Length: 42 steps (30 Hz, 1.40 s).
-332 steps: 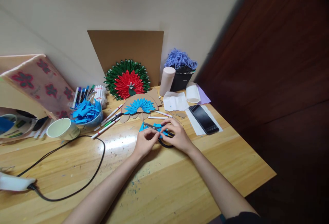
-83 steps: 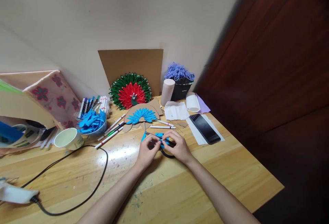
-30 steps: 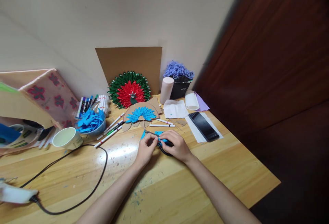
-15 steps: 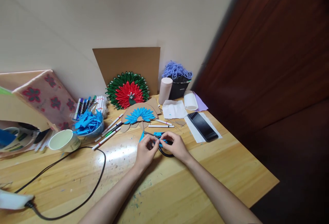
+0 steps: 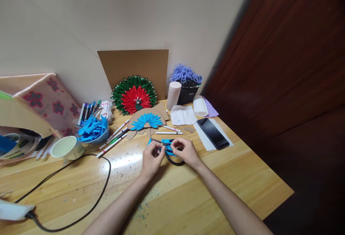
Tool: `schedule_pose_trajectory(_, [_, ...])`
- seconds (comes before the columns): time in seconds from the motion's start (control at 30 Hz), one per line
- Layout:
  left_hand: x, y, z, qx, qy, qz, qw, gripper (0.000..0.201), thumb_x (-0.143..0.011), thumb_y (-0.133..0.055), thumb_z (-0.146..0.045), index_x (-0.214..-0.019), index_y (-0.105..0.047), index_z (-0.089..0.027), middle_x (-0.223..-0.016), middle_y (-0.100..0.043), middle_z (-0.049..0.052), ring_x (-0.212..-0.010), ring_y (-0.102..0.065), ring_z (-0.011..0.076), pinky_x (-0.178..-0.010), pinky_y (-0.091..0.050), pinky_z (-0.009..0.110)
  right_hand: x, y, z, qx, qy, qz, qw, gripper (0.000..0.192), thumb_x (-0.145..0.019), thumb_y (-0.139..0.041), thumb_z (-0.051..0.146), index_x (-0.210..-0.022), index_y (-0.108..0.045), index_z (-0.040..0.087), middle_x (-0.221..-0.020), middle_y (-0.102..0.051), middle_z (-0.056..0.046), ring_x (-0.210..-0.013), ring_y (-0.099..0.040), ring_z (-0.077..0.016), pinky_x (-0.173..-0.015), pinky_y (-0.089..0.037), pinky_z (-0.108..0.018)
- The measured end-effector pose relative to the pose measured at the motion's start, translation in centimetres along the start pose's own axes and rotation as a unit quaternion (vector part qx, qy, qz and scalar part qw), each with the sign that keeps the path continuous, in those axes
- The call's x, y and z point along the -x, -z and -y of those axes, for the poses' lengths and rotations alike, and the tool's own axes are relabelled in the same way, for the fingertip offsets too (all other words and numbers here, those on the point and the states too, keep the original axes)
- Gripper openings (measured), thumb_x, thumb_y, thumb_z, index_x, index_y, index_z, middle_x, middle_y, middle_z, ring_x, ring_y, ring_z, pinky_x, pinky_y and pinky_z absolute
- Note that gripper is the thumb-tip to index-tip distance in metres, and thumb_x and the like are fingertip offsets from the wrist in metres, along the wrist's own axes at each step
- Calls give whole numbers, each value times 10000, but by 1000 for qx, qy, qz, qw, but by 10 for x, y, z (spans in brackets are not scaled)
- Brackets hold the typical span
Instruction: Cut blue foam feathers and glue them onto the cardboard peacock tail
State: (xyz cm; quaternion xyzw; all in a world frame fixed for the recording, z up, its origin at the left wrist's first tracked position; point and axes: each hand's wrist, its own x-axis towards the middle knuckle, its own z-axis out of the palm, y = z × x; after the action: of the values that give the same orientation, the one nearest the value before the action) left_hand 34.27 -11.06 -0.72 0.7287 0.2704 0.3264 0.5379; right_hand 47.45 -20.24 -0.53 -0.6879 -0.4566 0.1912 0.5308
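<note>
The wooden table point(image 5: 205, 191) carries all items, and a brown cardboard sheet point(image 5: 134, 67) leans on the wall at its far edge. A red-and-green paper peacock fan point(image 5: 134, 94) stands in front of the sheet. A smaller blue paper fan on a cardboard base point(image 5: 146, 120) lies flat just before it. A black cable point(image 5: 88, 199) loops across the near left surface. A bowl of blue paper pieces point(image 5: 93, 130) sits left of centre with a paper cup point(image 5: 67, 148) beside it. A black phone point(image 5: 212, 133) lies on white paper at the right.

The left hand point(image 5: 151, 161) and right hand point(image 5: 187, 152) meet at table centre, over black-handled scissors point(image 5: 169, 152) lying on the surface. Both hands have thumb and fingers pinched on a small piece of blue paper point(image 5: 167, 145), held just above the scissors and near the blue fan. The exact contact of each fingertip is too small to tell.
</note>
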Motion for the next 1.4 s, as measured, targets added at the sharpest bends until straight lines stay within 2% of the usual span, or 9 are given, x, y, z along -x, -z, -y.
schedule_pose_trajectory(0.1, [-2,0,2,10,20,-14,1000,201,-754,-573,-346,-677,-583,-160,-598,-500,-13,-517,-411,91,-492,-321,205,-3,5,-1,1,-4,-22,1000,40,-724,-579,205,-718,-586,166,-676,-623,-15,-629,-599,-141,-578,-497,-239])
schedule_pose_trajectory(0.17, [-2,1,4,16,32,-20,999,205,-754,-573,-350,-680,-584,-159,-588,-497,-17,-515,-412,91,-494,-319,206,-3,7,1,-3,11,-27,1000,52,-739,-576,204,-775,-589,168,-731,-635,-25,-675,-612,-147,-627,-506,-252])
schedule_pose_trajectory(0.3, [-2,1,6,18,37,-4,999,214,-753,-574,-353,-673,-576,-155,-590,-492,-18,-516,-396,89,-495,-308,206,0,3,10,18,68,0,997,138,-750,-591,195,-887,-608,185,-838,-639,-40,-752,-606,-155,-711,-502,-288])
schedule_pose_trajectory(0.57, [-2,0,7,10,31,28,999,211,-774,-553,-345,-691,-562,-151,-655,-534,4,-582,-449,104,-549,-345,214,3,0,13,61,136,25,988,111,-789,-576,196,-865,-656,214,-844,-638,-45,-808,-600,-173,-740,-484,-303])
schedule_pose_trajectory(0.73, [-2,0,8,38,32,52,997,226,-793,-534,-367,-754,-586,-151,-729,-579,25,-652,-494,120,-603,-378,222,2,1,12,69,130,14,989,105,-788,-573,181,-851,-653,204,-818,-634,-44,-785,-600,-168,-718,-482,-287])
schedule_pose_trajectory(0.87, [-1,0,8,46,47,56,996,245,-772,-562,-392,-776,-595,-149,-714,-572,13,-596,-477,101,-559,-372,207,1,2,11,65,112,12,992,89,-784,-579,190,-835,-651,192,-807,-628,-46,-775,-597,-166,-706,-481,-278])
schedule_pose_trajectory(1.2, [-2,-1,9,43,67,23,997,257,-736,-602,-394,-790,-627,-144,-690,-581,16,-527,-446,85,-481,-361,192,2,-2,7,48,85,16,995,86,-789,-571,194,-824,-650,193,-778,-624,-33,-694,-585,-142,-632,-477,-249])
schedule_pose_trajectory(1.4, [-2,-1,7,34,32,13,999,227,-738,-607,-364,-809,-647,-152,-743,-606,33,-559,-465,94,-518,-381,203,1,-2,5,47,81,18,995,78,-785,-570,189,-805,-645,194,-762,-630,-28,-681,-586,-138,-626,-476,-247])
